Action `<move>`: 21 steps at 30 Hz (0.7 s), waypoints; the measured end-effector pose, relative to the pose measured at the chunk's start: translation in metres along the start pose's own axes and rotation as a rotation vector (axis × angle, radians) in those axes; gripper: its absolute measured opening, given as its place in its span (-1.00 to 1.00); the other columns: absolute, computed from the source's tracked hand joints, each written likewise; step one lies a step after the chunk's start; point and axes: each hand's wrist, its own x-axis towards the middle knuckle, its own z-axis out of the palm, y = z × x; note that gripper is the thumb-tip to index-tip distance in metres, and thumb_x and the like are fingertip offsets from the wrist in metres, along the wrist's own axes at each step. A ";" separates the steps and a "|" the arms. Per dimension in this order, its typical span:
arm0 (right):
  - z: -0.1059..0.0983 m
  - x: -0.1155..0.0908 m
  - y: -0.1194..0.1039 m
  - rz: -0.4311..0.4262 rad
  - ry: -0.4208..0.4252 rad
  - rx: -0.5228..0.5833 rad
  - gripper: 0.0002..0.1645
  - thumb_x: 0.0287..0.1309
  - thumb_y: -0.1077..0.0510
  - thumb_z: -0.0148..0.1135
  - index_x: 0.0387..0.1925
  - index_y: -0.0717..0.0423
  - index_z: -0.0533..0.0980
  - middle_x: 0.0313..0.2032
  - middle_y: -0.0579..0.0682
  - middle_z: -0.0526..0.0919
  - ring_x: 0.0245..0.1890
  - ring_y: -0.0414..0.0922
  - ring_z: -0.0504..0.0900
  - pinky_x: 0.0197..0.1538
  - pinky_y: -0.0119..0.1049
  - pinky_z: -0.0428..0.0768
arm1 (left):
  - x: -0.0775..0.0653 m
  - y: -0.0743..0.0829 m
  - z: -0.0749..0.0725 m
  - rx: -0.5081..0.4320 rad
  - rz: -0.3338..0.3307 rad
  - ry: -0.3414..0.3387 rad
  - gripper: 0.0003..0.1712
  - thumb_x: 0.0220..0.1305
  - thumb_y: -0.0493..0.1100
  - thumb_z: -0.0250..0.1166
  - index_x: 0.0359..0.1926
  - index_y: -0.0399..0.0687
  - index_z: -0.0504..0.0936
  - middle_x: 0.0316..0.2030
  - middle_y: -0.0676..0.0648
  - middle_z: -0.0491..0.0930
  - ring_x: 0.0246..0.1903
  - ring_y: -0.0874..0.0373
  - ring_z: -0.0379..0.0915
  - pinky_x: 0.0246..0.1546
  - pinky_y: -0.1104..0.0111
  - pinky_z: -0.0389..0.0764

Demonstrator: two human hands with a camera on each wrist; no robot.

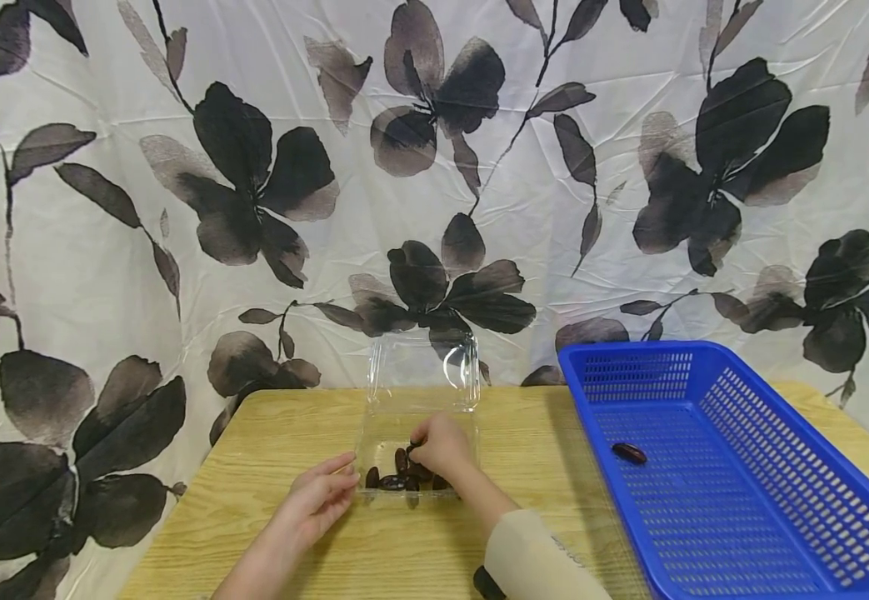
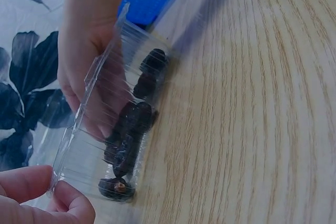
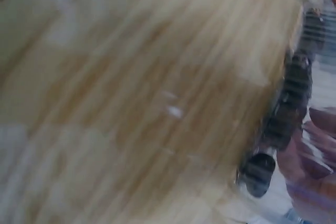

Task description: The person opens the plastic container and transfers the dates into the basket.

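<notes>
A clear plastic clamshell box [image 1: 384, 454] stands on the table with its lid [image 1: 419, 375] raised at the back. Several dark brown dates [image 1: 392, 482] lie inside, mostly along the near wall. My left hand [image 1: 322, 497] pinches the box's rim at the left side between thumb and finger, as the left wrist view shows close up. Reaching in over the right side, my right hand [image 1: 445, 446] has its fingertips curled on a date [image 1: 412, 447], largely covered by the fingers. Through the box wall, the right wrist view shows curled fingers [image 3: 310, 166] beside the row of dates.
To the right stands a blue perforated plastic basket [image 1: 722, 492] with a single date [image 1: 629, 453] in it. A wooden table [image 1: 239, 467] carries everything, and a floral cloth [image 1: 434, 192] hangs behind it. A black object [image 1: 487, 583] shows by the right sleeve.
</notes>
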 end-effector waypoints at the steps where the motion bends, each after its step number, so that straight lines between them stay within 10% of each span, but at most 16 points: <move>1: 0.002 0.000 0.000 -0.016 0.013 -0.035 -0.83 -0.19 0.35 0.41 -0.41 0.28 0.65 -0.41 0.06 0.68 -0.34 -0.02 0.62 -0.21 -0.19 0.56 | 0.000 0.000 0.000 0.000 0.000 -0.002 -0.33 0.24 -0.50 0.07 0.34 -0.45 0.06 0.08 -0.24 0.18 -0.24 0.19 0.32 -0.26 0.50 0.44; 11: 0.009 0.001 -0.001 -0.063 0.032 -0.148 -0.88 -0.24 0.34 0.44 -0.53 0.18 0.64 -0.49 -0.03 0.65 -0.42 -0.07 0.60 -0.27 -0.25 0.56 | 0.000 0.000 0.002 0.008 0.010 -0.006 -0.33 0.22 -0.53 0.06 0.33 -0.48 0.06 0.12 -0.26 0.13 -0.24 0.23 0.30 -0.28 0.50 0.43; 21: -0.002 0.002 0.003 0.017 -0.075 0.136 -0.92 0.01 0.36 0.27 -0.38 0.31 0.61 -0.44 0.06 0.61 -0.51 -0.15 0.51 -0.39 -0.34 0.51 | 0.000 0.000 0.001 0.029 0.002 -0.019 -0.33 0.24 -0.51 0.04 0.35 -0.45 0.04 0.27 -0.36 0.00 -0.19 0.22 0.30 -0.26 0.51 0.43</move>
